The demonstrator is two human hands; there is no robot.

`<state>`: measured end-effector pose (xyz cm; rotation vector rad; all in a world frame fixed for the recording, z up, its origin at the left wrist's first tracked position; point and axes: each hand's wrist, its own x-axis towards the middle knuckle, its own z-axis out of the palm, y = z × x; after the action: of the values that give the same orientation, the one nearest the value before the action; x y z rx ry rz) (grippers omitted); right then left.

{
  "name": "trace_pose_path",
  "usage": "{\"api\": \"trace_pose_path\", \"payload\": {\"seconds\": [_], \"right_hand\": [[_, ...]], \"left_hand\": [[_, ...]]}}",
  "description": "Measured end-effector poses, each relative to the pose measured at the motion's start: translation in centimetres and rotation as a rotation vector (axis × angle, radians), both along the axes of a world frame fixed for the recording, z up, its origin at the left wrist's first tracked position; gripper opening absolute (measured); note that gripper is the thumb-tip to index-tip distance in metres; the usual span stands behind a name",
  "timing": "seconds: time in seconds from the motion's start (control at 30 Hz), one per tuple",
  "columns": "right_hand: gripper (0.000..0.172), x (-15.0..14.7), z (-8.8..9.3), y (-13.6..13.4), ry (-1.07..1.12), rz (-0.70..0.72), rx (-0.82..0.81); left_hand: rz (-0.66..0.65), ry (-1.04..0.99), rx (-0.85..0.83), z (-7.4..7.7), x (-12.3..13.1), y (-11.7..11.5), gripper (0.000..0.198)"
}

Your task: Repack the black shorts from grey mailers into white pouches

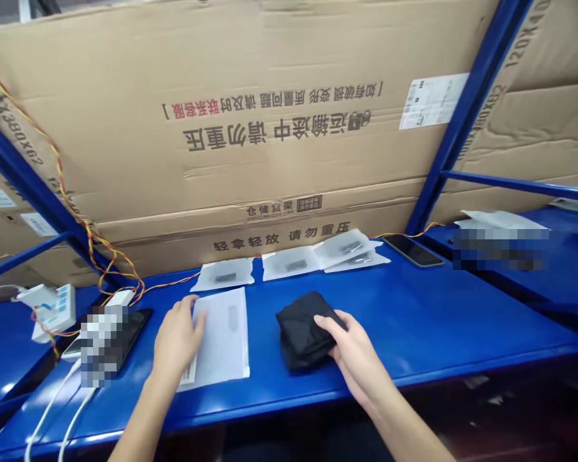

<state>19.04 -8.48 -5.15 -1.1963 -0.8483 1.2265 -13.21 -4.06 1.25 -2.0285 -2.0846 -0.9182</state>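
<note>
A folded bundle of black fabric is at the middle of the blue shelf, near its front edge. My right hand grips its right side, thumb on top and fingers partly hidden beneath. On the left, a frosted zip bag lies flat with its slider at the lower right corner. My left hand rests over the bag's left edge, thumb and fingers apart. Whether those fingers press on the bag or only hover, I cannot tell. A pale slip shows at the bag's lower left, by my left wrist.
Several small frosted bags with dark items lie along the cardboard backing. A phone lies at the back right. Left are a dark device, a power strip, white cables and twisted wires. Blue posts flank the shelf.
</note>
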Motion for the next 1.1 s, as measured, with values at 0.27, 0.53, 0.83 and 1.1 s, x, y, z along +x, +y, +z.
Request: {"api": "trace_pose_path", "payload": {"seconds": [0.27, 0.53, 0.83, 1.1], "right_hand": [[0.027, -0.4, 0.4, -2.3, -1.113, -0.454, 0.48], [0.012, -1.1, 1.8, -2.5, -1.315, -0.138, 0.611], [0.021, -0.2, 2.3, -2.2, -1.325, -0.054, 0.647], [0.012, -0.2, 2.6, -1.5, -0.922, -0.162, 0.53]], "left_hand": [[-0.416, 0.066, 0.312, -1.8, 11.0, -5.8, 0.018], [-0.372, -0.318, 0.182, -3.4, 15.8, -6.7, 0.022], [-0.374, -0.592, -0.105, -4.6, 15.7, -5.7, 0.038], [-0.385, -0.491, -0.082, -4.7, 15.7, -6.7, 0.035]]}}
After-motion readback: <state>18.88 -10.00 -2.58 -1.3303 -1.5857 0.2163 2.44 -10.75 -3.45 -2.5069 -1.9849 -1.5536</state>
